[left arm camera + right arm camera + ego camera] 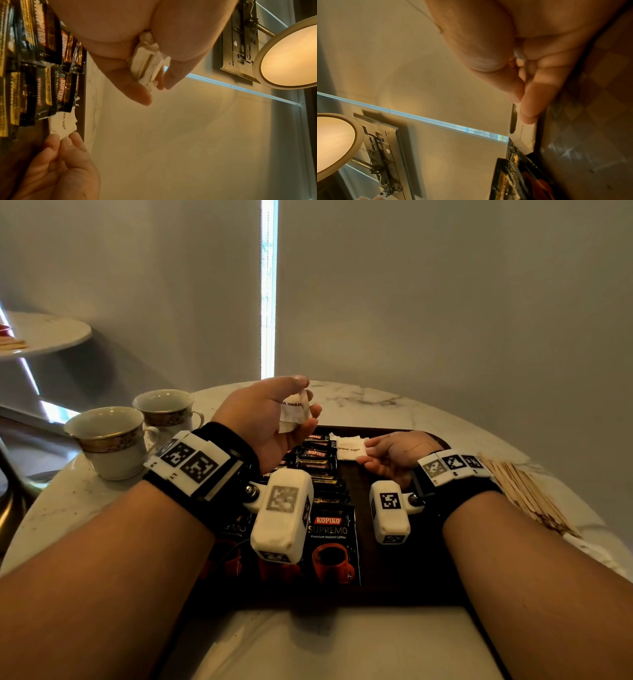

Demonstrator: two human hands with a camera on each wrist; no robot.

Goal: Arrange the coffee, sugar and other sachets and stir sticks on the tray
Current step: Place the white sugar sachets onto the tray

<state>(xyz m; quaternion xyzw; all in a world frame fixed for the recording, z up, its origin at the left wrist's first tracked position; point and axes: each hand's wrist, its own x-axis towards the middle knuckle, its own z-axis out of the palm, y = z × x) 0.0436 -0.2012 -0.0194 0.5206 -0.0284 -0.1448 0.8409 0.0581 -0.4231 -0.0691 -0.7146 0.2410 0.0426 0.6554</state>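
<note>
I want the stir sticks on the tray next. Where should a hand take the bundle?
Pinch the stir sticks across the middle of the bundle, from above. They lie flat and fanned on the table, right of the tray; an end grip would probably scatter them.

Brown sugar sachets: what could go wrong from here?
1. The left hand holds a loose stack of sachets above the coffee sachets; a weak grip could spill some onto the rows.
2. The right hand pinches only the edge of the brown sugar sachet at the tray's far end; the thin paper could tear or land crooked.
</note>
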